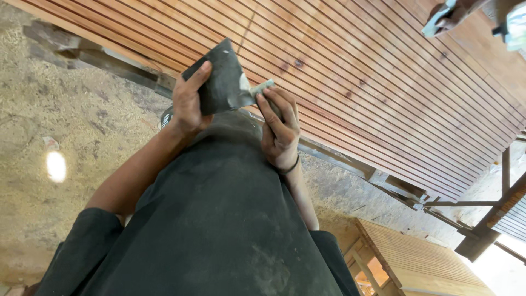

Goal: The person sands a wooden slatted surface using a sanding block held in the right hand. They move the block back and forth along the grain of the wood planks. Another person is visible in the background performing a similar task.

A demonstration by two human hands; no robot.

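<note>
My left hand (189,98) grips a dark grey sheet of sandpaper (222,79) by its left edge, holding it up in front of my chest. My right hand (279,129) pinches the sheet's right edge, where a pale greenish corner (262,87) shows between the fingers. A dark band circles my right wrist. Both hands hover just in front of a large reddish wooden panel with many parallel grooves (383,93). My dark shirt fills the lower middle of the view.
The grooved panel rests on a metal frame (394,186). Sawdust covers the ground (66,120) at left. Another slatted wooden piece (416,257) lies at lower right. A tool sits on the panel's far corner (444,16).
</note>
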